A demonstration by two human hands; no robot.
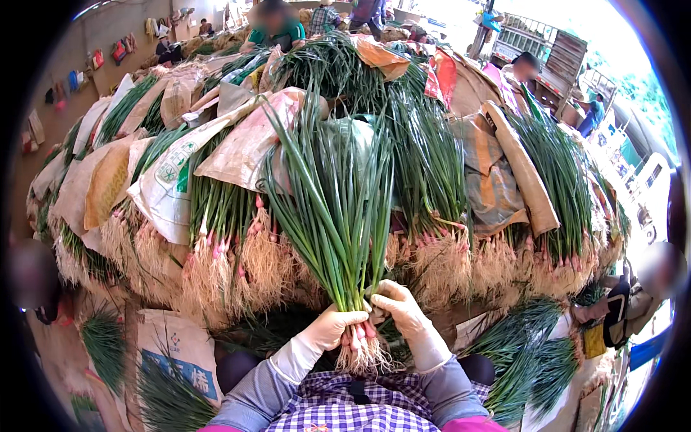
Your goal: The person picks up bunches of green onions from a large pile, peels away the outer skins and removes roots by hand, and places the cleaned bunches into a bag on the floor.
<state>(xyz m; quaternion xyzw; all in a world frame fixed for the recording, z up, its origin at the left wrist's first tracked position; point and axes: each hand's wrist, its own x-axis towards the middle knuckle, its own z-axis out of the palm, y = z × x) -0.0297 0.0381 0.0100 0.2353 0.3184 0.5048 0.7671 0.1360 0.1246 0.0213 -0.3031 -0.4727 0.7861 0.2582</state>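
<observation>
A bunch of green onions stands upright in front of me, its long green leaves fanning upward and its pink bulbs and pale roots hanging below. My left hand, in a pale glove, is closed around the lower stems just above the bulbs, thumb laid across the front. From the other side my right hand, gloved too, has its fingers curled against the same stems, slightly higher. Some of its fingertips are hidden behind the bunch.
Beyond the bunch rises a wide heap of green onions, partly covered by sacks. Loose onions lie at right, others at left by a printed sack. Several people sit around the heap; a truck stands far right.
</observation>
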